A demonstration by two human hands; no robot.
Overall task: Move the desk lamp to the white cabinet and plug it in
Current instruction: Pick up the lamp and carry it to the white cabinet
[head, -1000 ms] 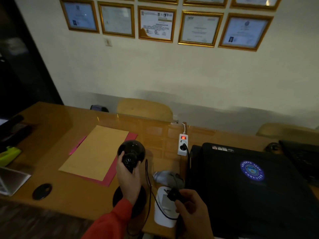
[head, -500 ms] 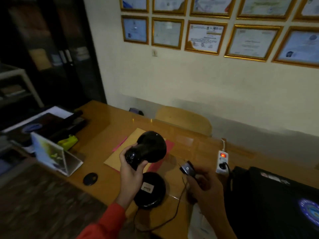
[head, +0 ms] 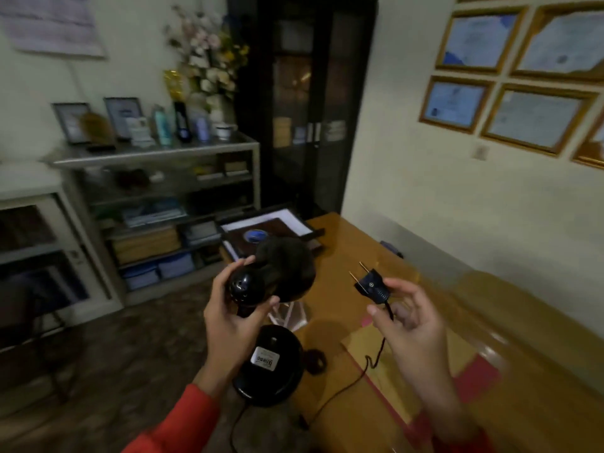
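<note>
A wooden desk [head: 343, 243] is running along the cream wall under the framed certificates [head: 536, 112]. To the left of the desk, a dark glass cupboard [head: 304, 103] is standing in the corner, and further left a pale metal shelf unit [head: 157, 204] is carrying bottles, frames and flowers. The floor in front of the desk is looking dark and blurred.

The left hand [head: 233, 317] is gripping the black desk lamp [head: 261, 289] by its neck, lifted off the desk at its near left edge. The lamp's long axis is standing roughly upright, with the round base [head: 271, 364] low and the shade pointing away toward the cupboard.

The right hand [head: 408, 322] is pinching the plug [head: 372, 286] over the desk, its two pins pointing up and left. The cord [head: 356, 377] is hanging down from it.
</note>
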